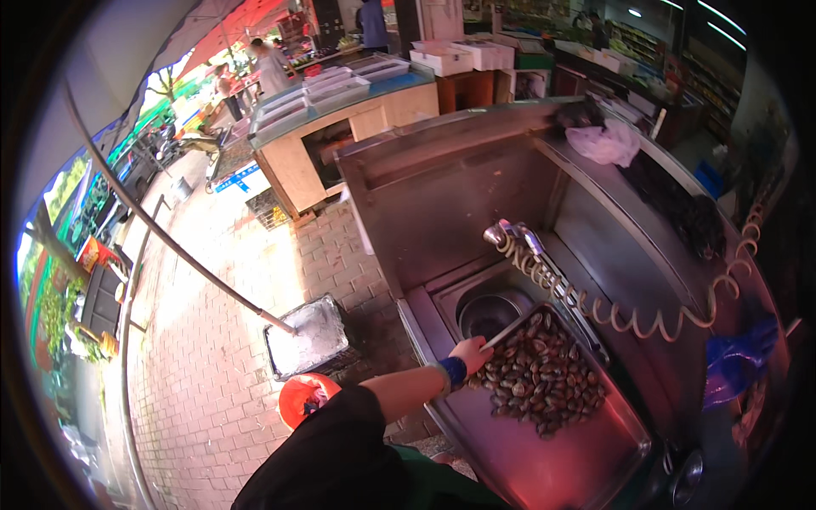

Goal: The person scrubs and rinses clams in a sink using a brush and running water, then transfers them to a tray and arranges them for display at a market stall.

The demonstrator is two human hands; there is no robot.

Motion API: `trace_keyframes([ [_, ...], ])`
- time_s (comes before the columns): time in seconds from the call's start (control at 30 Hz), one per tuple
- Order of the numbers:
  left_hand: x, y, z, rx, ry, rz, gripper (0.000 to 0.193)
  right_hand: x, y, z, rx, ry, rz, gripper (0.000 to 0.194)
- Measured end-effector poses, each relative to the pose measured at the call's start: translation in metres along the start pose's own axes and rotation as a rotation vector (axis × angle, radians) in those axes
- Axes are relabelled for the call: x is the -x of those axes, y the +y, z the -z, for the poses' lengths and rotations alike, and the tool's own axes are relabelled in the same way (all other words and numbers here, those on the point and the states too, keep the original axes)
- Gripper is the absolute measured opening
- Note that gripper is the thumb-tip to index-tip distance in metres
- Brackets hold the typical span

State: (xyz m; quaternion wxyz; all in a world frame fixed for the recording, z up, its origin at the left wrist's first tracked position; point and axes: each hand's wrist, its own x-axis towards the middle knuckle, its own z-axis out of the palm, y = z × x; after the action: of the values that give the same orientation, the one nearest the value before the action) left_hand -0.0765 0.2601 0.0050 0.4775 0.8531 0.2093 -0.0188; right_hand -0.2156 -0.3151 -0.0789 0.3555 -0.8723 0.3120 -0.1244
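A shallow metal tray lies in front of me, tilted across the view. Brown clams are heaped over its far half, and the near half shows bare metal. My left hand, with a dark blue band at the wrist, is closed around the tray's rim at the left corner. Just beyond that corner is a sink basin set in the steel counter. A metal faucet with a coiled hose reaches over the area beside the clams. My right hand is out of view.
High steel panels wall the sink. A blue rubber glove hangs at right; a metal bowl sits below. On the paving stand an orange bucket and a crate holding a slanted pole. People are farther off.
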Motion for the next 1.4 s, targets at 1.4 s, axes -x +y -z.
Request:
trace_keyframes([
  [1.4,0.747,-0.41,0.37,0.498,1.839,0.686,0.024,0.711,-0.456,-0.399,-0.239,-1.388,1.18,0.026],
])
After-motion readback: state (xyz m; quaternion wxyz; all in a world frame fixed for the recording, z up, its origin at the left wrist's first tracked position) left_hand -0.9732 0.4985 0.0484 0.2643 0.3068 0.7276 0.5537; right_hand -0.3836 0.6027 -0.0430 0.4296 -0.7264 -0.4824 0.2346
